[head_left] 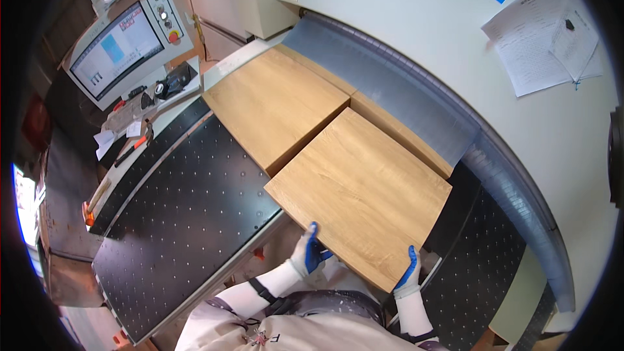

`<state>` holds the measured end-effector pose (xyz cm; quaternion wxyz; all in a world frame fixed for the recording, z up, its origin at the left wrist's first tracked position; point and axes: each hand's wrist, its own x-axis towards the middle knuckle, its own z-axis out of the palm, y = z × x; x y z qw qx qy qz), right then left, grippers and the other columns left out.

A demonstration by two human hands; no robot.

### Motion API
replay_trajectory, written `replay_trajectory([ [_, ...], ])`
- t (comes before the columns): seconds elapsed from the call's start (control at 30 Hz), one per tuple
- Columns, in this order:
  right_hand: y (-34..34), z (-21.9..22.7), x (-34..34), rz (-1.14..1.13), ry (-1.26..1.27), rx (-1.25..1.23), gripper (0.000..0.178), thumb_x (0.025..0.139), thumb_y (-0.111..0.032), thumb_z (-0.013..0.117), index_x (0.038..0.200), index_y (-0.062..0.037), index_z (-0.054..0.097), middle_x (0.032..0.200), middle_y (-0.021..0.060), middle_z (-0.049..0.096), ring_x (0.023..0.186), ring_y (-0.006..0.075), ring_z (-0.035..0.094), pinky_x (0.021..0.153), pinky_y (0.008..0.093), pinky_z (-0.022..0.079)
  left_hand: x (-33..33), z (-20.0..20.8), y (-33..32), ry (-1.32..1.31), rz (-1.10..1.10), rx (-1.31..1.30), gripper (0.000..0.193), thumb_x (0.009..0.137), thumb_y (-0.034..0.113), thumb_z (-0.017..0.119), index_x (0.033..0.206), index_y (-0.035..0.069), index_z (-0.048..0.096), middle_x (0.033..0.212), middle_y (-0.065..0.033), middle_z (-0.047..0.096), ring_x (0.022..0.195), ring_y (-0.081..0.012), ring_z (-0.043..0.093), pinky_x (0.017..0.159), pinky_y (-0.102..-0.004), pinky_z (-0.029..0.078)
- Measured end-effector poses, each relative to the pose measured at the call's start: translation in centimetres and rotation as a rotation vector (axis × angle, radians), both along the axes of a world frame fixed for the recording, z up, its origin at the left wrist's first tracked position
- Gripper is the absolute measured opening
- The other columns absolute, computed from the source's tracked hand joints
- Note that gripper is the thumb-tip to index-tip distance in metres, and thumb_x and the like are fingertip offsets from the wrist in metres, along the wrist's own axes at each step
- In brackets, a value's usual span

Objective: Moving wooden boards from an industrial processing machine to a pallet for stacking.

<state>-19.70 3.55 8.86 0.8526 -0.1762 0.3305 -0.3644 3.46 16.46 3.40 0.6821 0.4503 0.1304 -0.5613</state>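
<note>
A light oak-coloured wooden panel lies in front of me, its near edge toward my body. My left hand, in a blue-and-white work glove, grips that edge with the thumb on top and the other fingers partly hidden beneath. At the panel's near right corner my right hand, gloved alike, holds on with the blue thumb up along the side. Beyond it to the left sits a second, similar panel or stack, separated by a dark gap. Narrow wood strips run behind both, against the machine.
Black dotted table surfaces extend left and right of the panels. A grey curtain hangs along the pale machine body. Far left stand a monitor, a red stop button, an orange-handled hammer and a mallet.
</note>
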Motion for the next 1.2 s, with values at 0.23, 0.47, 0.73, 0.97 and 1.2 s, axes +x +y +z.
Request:
replay_trajectory([
  [0.23, -1.0, 2.8, -6.1, -0.005, 0.12, -0.009, 0.058, 0.092, -0.034, 0.052, 0.14, -0.0037, 0.043, 0.135, 0.017, 0.052, 0.12, 0.0351, 0.054, 0.102, 0.0474, 0.045, 10.6, -1.3, 5.4, -0.025, -0.037, -0.261, 0.082, 0.095, 0.067, 0.031, 0.139, -0.002, 0.043, 0.137, -0.0139, 0.054, 0.126, -0.0303, 0.052, 0.107, -0.0421, 0.04],
  [0.47, -3.5, 1.4, -13.9, 0.003, 0.181, 0.055, 0.054, 0.092, -0.033, 0.052, 0.135, -0.0009, 0.046, 0.131, 0.0169, 0.056, 0.12, 0.0343, 0.055, 0.102, 0.0467, 0.045, 12.0, -1.9, -3.9, 0.117, -0.461, -0.203, 0.076, 0.098, 0.061, 0.033, 0.138, -0.003, 0.044, 0.139, -0.0175, 0.052, 0.125, -0.0262, 0.052, 0.109, -0.0384, 0.037],
  [0.73, -3.7, -2.0, -17.3, -0.004, 0.133, 0.055, 0.068, 0.088, -0.042, 0.054, 0.143, -0.0041, 0.039, 0.139, 0.0188, 0.049, 0.124, 0.0376, 0.05, 0.103, 0.0496, 0.042, 5.8, 5.2, -11.3, 0.146, -0.488, 0.063, 0.046, 0.089, 0.036, 0.065, 0.118, 0.0, 0.061, 0.103, -0.0163, 0.07, 0.087, -0.0253, 0.07, 0.081, -0.0382, 0.056],
  [0.97, -1.6, -0.3, -18.0, -0.078, 0.202, 0.26, 0.071, 0.082, -0.034, 0.066, 0.14, -0.0034, 0.041, 0.133, 0.0163, 0.052, 0.122, 0.0359, 0.05, 0.103, 0.05, 0.044, 5.8, 2.1, -6.5, 0.117, -0.398, -0.077, 0.033, 0.093, 0.025, 0.059, 0.115, 0.0, 0.062, 0.102, -0.0136, 0.07, 0.085, -0.0219, 0.069, 0.079, -0.0359, 0.056],
  [1.2, 0.6, 1.2, -15.7, 0.09, 0.344, 0.159, 0.062, 0.084, -0.033, 0.064, 0.134, -0.0012, 0.047, 0.132, 0.0156, 0.054, 0.12, 0.0331, 0.051, 0.104, 0.0479, 0.041, 7.0, 2.4, 7.4, -0.098, -0.12, -0.32, 0.037, 0.089, 0.015, 0.06, 0.124, 0.003, 0.057, 0.113, -0.0095, 0.066, 0.096, -0.0185, 0.066, 0.085, -0.0329, 0.054],
])
